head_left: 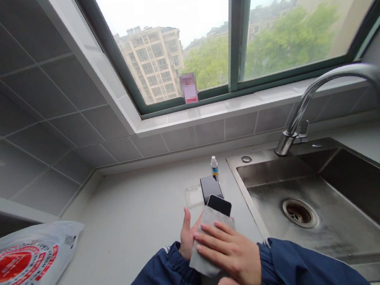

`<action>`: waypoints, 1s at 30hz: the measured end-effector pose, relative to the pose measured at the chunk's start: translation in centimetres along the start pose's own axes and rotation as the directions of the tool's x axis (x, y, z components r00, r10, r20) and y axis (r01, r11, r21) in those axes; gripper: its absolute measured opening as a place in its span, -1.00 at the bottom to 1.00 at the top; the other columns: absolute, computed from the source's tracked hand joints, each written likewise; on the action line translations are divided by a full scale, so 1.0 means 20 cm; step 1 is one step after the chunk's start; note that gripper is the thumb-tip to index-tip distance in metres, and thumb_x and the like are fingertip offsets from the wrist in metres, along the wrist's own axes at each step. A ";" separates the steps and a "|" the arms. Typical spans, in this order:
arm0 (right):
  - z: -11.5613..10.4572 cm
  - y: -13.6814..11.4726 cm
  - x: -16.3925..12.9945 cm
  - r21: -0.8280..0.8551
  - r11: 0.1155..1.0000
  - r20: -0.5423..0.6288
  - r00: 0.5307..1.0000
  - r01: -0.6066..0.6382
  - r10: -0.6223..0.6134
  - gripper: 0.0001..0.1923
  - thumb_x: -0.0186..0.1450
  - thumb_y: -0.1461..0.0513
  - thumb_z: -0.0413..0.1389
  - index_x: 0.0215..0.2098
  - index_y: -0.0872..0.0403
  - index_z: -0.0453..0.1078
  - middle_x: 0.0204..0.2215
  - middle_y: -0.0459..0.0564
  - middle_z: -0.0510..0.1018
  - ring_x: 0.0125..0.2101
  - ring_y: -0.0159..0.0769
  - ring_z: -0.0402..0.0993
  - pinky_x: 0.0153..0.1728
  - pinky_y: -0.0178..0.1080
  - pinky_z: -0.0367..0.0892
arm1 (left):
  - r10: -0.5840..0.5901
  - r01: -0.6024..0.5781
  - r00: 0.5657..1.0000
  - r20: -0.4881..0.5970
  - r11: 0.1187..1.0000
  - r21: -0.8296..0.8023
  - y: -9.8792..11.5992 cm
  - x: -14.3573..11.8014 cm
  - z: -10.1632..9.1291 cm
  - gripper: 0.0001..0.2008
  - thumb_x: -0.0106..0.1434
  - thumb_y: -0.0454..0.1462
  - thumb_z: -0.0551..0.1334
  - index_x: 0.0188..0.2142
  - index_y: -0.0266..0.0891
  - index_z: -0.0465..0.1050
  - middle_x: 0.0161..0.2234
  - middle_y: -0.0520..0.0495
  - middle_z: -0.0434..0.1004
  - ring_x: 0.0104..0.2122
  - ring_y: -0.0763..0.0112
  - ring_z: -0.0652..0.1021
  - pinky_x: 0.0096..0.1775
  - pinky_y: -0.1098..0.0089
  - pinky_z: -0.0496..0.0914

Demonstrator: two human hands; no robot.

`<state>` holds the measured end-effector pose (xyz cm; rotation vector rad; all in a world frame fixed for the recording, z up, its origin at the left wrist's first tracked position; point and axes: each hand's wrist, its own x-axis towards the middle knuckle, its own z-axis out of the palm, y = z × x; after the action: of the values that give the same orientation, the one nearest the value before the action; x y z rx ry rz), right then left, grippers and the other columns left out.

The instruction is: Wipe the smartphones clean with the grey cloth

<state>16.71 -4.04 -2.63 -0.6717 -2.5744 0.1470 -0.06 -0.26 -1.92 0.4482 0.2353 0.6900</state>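
Note:
A smartphone (219, 204) with a dark screen lies tilted in my left hand (186, 237), which supports it from beneath; the thumb sticks up and most fingers are hidden. A grey cleaning cloth (204, 262) with a zigzag edge covers the phone's lower part. On top of the cloth my right hand (232, 250) presses flat, fingers stretched and thumb apart. Just beyond the phone, a dark, glossy flat object (211, 187) rests on the counter. It partly overlaps a clear plastic case (193, 197). Behind them stands a small white-capped bottle (214, 165).
A stainless sink (250, 213) with a chrome faucet (286, 142) is at the right. The pale counter (132, 210) runs left to a white plastic bag (48, 245) with red print. A window ledge (174, 122) borders the back wall.

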 end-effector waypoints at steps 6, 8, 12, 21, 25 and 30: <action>0.01 -0.01 0.00 0.031 0.999 -0.023 0.999 0.044 -0.043 -0.25 0.39 -0.20 -0.18 0.32 0.12 0.14 0.32 0.05 0.16 0.35 -0.08 -0.09 0.34 -0.01 -0.22 | 0.007 -0.007 0.998 -0.060 1.000 -0.003 0.00 0.00 0.02 0.02 0.15 0.35 -0.25 0.20 -0.43 0.28 0.02 -0.36 0.49 0.11 0.01 0.44 0.23 0.15 0.09; -0.01 0.03 0.01 0.031 0.999 -0.026 0.999 0.035 -0.034 -0.27 0.40 -0.18 -0.18 0.31 0.13 0.16 0.30 0.07 0.21 0.35 -0.10 -0.07 0.33 -0.02 -0.17 | 0.021 -0.023 0.999 -0.031 0.999 -0.046 -0.01 0.00 0.01 0.00 0.18 0.33 -0.24 0.21 -0.46 0.25 0.01 -0.38 0.49 0.12 0.01 0.43 0.22 0.13 0.11; -0.06 0.13 0.01 -0.017 1.000 -0.030 0.999 -0.017 0.016 -0.32 0.44 -0.12 -0.19 0.32 0.14 0.13 0.31 0.10 0.18 0.35 -0.07 -0.08 0.31 0.00 -0.10 | 0.032 -0.030 0.999 0.020 0.994 -0.109 -0.02 -0.01 -0.02 -0.12 0.25 0.26 -0.26 0.26 -0.31 0.14 0.12 -0.37 0.38 0.06 0.03 0.47 0.08 0.04 0.29; -0.10 0.22 0.00 -0.095 0.986 -0.088 0.988 -0.135 0.127 -0.36 0.47 -0.03 -0.21 0.34 0.22 0.07 0.34 0.19 0.07 0.36 0.03 -0.17 0.28 0.12 -0.06 | -0.108 0.112 0.988 0.115 0.993 -0.033 0.00 -0.03 -0.04 -0.14 0.16 0.32 -0.32 0.34 0.02 -0.10 0.06 -0.33 0.42 -0.21 -0.01 0.60 -0.31 0.07 0.43; -0.07 0.13 0.00 -0.066 0.992 -0.063 0.992 -0.112 0.108 -0.30 0.45 -0.09 -0.22 0.36 0.20 0.04 0.35 0.19 0.06 0.36 0.05 -0.16 0.29 0.12 -0.08 | 0.018 -0.015 0.999 0.045 0.997 -0.079 -0.02 -0.01 -0.03 -0.15 0.25 0.25 -0.29 0.31 -0.21 0.05 0.15 -0.35 0.35 -0.05 0.02 0.54 -0.04 0.04 0.36; -0.01 -0.01 0.00 0.014 1.000 -0.029 1.000 0.002 -0.002 -0.26 0.40 -0.17 -0.17 0.32 0.16 0.13 0.33 0.10 0.11 0.35 -0.02 -0.11 0.31 0.02 -0.08 | 0.046 -0.050 0.997 -0.064 0.997 -0.060 0.00 0.01 0.01 -0.11 0.24 0.28 -0.23 0.24 -0.32 0.23 0.00 -0.29 0.51 0.01 0.12 0.52 0.12 0.21 0.25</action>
<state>16.69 -4.20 -2.43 -0.6613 -2.5443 0.1538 0.08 -0.22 -1.81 0.3748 0.2624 0.7571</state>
